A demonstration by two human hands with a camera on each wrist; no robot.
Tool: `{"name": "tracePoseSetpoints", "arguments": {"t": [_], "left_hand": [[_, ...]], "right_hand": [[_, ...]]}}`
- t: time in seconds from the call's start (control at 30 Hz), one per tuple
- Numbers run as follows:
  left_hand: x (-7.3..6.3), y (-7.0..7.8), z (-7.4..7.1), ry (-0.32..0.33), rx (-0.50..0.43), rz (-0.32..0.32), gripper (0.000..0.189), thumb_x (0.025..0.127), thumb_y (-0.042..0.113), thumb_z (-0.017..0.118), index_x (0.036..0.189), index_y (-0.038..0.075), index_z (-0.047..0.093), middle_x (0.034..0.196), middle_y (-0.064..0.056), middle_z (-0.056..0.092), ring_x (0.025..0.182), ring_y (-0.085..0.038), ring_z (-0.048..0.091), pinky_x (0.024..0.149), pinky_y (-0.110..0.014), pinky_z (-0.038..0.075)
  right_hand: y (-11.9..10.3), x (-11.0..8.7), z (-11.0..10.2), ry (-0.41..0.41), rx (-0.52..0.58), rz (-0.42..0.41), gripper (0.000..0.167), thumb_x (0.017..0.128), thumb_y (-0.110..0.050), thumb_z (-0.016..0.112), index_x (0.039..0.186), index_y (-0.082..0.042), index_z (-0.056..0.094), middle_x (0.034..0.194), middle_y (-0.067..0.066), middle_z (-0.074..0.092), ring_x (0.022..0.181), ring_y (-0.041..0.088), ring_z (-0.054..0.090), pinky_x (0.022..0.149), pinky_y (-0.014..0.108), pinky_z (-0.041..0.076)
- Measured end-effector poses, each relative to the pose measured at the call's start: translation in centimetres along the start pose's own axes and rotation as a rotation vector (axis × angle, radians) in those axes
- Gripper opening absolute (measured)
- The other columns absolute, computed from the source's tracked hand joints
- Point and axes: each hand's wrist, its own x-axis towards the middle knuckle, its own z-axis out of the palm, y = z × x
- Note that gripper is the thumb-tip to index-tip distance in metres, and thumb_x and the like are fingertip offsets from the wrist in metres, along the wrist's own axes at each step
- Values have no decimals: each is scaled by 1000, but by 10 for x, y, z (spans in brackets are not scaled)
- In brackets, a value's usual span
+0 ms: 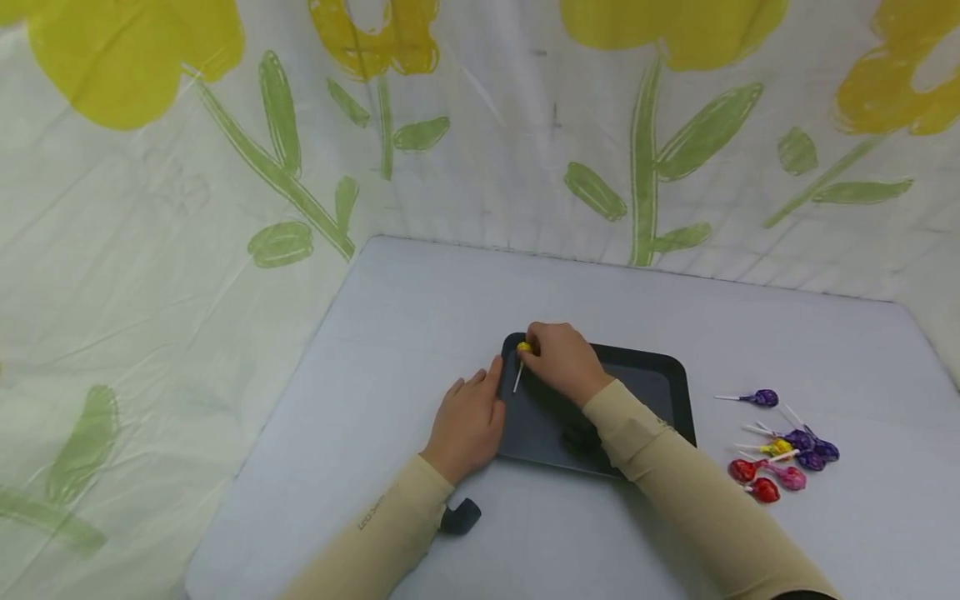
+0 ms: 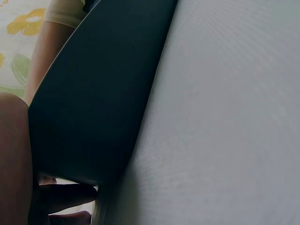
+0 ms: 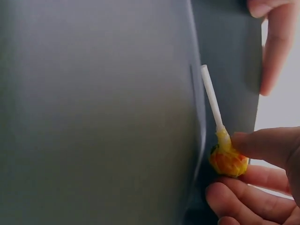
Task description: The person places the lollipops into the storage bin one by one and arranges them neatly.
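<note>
Near the far left corner of a dark baking tray [image 1: 540,433], my right hand [image 1: 562,358] pinches a yellow-wrapped lollipop [image 1: 524,347] by its head. Its white stick points back toward me along the tray's left side. In the right wrist view, the thumb lies on the yellow and orange wrapper [image 3: 229,161], and the fingers are beneath and beside it. My left hand [image 1: 468,421] holds the tray's left edge, thumb over the rim and a finger along the outside. The left wrist view shows the tray's dark outer wall [image 2: 98,93] close up.
Right of the tray lies a loose group of wrapped lollipops: several purple ones [image 1: 798,439], a yellow one [image 1: 780,448], red ones [image 1: 765,490] and a pink one [image 1: 792,477]. One purple lollipop [image 1: 765,398] lies apart. A flower-print curtain [image 1: 480,167] hangs behind the white table [image 1: 420,300].
</note>
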Motion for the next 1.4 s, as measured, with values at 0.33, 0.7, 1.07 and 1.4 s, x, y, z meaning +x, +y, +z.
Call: {"name": "tracePoseSetpoints", "arguments": {"t": [0.33, 0.7, 1.07, 1.4], "left_hand": [[-2, -1, 1, 1, -27, -4, 59, 106, 20, 43, 162, 3, 38, 149, -15, 61, 143, -32, 54, 122, -58, 36], [1, 2, -1, -15, -6, -9, 59, 107, 21, 42, 163, 4, 36, 151, -14, 59, 144, -31, 53, 123, -57, 35], [1, 0, 0, 2, -19, -20, 59, 106, 21, 42, 163, 5, 37, 152, -11, 58, 144, -31, 53, 123, -57, 35], [1, 0, 1, 7, -18, -16, 59, 106, 22, 42, 163, 5, 37, 152, -12, 59, 144, -30, 53, 123, -57, 35]], "right_hand": [[-7, 3, 13, -8, -51, -8, 12, 97, -19, 74, 96, -7, 71, 81, 5, 71, 67, 17, 60, 64, 37, 54], [-6, 5, 15, 9, -55, 7, 18, 98, -22, 73, 107, -6, 74, 92, 8, 75, 75, 19, 66, 72, 40, 59], [-7, 5, 13, -28, -46, 8, 27, 99, -24, 73, 117, -4, 73, 103, 11, 77, 86, 22, 71, 79, 43, 60], [-6, 4, 12, -24, -50, 7, 32, 98, -25, 72, 121, -2, 72, 106, 13, 77, 90, 24, 73, 81, 43, 61]]}}
